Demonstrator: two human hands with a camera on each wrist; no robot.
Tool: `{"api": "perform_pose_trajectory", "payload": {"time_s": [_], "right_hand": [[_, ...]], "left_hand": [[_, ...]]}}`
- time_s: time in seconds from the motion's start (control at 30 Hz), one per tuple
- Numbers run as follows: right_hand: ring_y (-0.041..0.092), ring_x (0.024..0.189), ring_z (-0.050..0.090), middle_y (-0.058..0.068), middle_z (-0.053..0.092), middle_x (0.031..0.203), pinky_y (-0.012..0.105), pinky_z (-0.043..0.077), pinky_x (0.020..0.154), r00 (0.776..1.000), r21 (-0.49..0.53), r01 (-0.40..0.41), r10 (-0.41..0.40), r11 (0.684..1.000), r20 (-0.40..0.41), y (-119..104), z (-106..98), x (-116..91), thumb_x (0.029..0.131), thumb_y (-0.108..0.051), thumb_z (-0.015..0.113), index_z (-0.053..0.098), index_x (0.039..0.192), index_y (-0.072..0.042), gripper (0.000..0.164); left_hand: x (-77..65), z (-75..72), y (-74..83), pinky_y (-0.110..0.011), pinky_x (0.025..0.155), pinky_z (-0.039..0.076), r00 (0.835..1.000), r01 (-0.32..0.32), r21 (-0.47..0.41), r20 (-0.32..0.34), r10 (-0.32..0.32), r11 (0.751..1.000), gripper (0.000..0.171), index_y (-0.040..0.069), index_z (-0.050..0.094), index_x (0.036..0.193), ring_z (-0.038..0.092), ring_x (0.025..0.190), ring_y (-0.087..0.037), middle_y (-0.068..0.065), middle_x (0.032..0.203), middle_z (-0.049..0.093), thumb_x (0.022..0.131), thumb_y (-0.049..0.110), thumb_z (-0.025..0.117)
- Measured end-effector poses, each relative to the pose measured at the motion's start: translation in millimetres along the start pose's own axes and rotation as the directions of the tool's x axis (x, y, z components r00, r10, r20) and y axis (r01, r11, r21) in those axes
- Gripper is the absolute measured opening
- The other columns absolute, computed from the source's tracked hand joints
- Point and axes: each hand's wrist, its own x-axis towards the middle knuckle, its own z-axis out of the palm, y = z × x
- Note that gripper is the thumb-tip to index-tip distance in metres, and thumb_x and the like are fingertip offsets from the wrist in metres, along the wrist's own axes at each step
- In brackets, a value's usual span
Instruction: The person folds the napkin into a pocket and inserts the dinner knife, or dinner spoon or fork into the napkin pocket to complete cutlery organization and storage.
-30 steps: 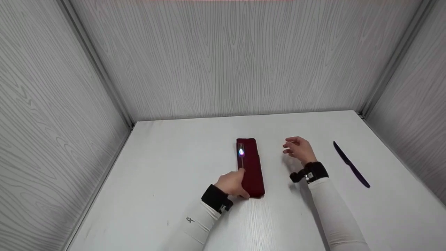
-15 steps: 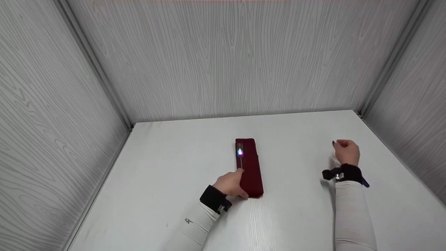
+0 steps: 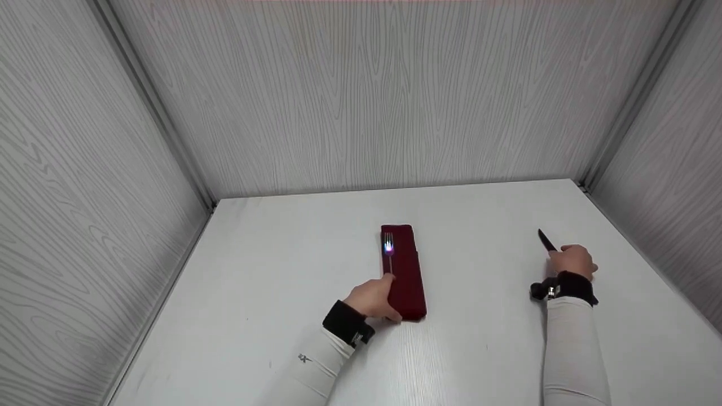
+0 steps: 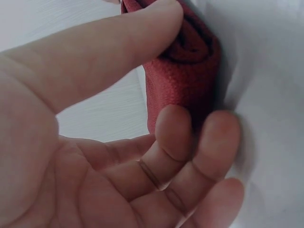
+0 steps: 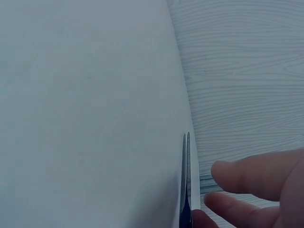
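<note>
My left hand (image 3: 371, 297) grips the near left corner of a folded dark red cloth napkin (image 3: 409, 285), thumb on top and curled fingers at its side. The left wrist view shows the folded layers of the napkin (image 4: 187, 78) close up. On the napkin's left side lies a shiny fork (image 3: 389, 246), tines pointing away, its lower handle hidden by the hand. At the right, my right hand (image 3: 573, 260) is over a dark table knife (image 3: 545, 239), covering its handle. In the right wrist view, thumb and fingers stand apart beside the knife (image 5: 185, 194), one fingertip at its edge.
The white table (image 3: 293, 254) carries these things. Grey wood-grain panels rise behind it (image 3: 361, 101) and at the left and right sides. Black camera bands sit on both wrists.
My right hand moved from beside the napkin rightward to the knife, then came slightly nearer along it, uncovering the blade. The left hand, napkin and fork stay in place.
</note>
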Motion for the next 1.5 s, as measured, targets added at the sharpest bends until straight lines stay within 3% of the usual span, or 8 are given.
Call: {"api": "perform_pose_trajectory", "payload": {"time_s": [0.3,0.67,0.93,1.13,1.27,1.5], "right_hand": [[0.061,0.123,0.046,0.040,0.055,0.140,0.062,0.039,0.097,0.999,-0.074,0.037,-0.034,0.997,0.039,7.1,-1.4,-1.2,0.092,-0.013,0.050,0.059,0.138,0.010,0.052],[0.059,0.123,0.046,0.039,0.056,0.138,0.062,0.043,0.094,0.997,-0.056,0.005,-0.001,0.998,0.074,4.8,-1.8,-3.4,0.093,-0.007,0.049,0.063,0.136,0.005,0.047],[0.059,0.114,0.056,0.036,0.064,0.130,0.061,0.046,0.096,0.997,-0.047,0.065,-0.063,0.997,0.033,7.7,-0.6,-1.1,0.088,-0.005,0.055,0.066,0.130,0.009,0.045],[0.056,0.112,0.063,0.034,0.071,0.116,0.058,0.051,0.098,0.990,-0.047,0.142,-0.142,0.989,-0.003,8.9,-1.2,-0.2,0.082,-0.001,0.061,0.069,0.121,0.014,0.042],[0.056,0.108,0.064,0.032,0.074,0.108,0.057,0.052,0.095,0.989,-0.040,0.150,-0.150,0.988,-0.010,7.6,-1.8,0.0,0.081,-0.001,0.062,0.071,0.116,0.015,0.039],[0.054,0.113,0.063,0.035,0.070,0.121,0.055,0.050,0.098,0.990,0.027,0.134,-0.133,0.991,-0.045,-3.3,-1.8,-2.3,0.090,-0.008,0.066,0.069,0.121,0.015,0.039]], "left_hand": [[0.4,-0.1,0.9,-0.047,0.096,0.057,1.000,0.003,-0.001,-0.002,-0.003,1.000,0.093,0.003,0.046,0.152,0.068,0.114,-0.028,-0.018,0.131,0.070,0.076,0.024,0.095],[-0.1,0.6,0.7,-0.045,0.093,0.058,1.000,0.001,0.024,0.009,-0.001,1.000,0.095,0.002,0.043,0.154,0.069,0.112,-0.027,-0.019,0.131,0.070,0.078,0.026,0.095],[-0.2,-0.3,2.2,-0.045,0.096,0.057,1.000,0.006,0.017,0.002,-0.006,1.000,0.095,0.002,0.044,0.154,0.068,0.114,-0.028,-0.019,0.133,0.069,0.077,0.025,0.095],[0.0,-0.3,2.7,-0.044,0.096,0.057,1.000,0.014,0.008,0.004,-0.014,1.000,0.095,0.003,0.044,0.154,0.068,0.112,-0.026,-0.018,0.133,0.070,0.077,0.024,0.095],[0.6,0.0,3.0,-0.044,0.095,0.057,1.000,0.021,0.012,0.002,-0.021,1.000,0.095,0.003,0.044,0.154,0.068,0.110,-0.026,-0.018,0.131,0.070,0.077,0.025,0.095],[-0.7,-0.3,3.5,-0.046,0.099,0.056,1.000,0.013,0.029,0.003,-0.013,0.999,0.094,0.003,0.045,0.154,0.068,0.118,-0.029,-0.019,0.134,0.069,0.078,0.026,0.095]]}}
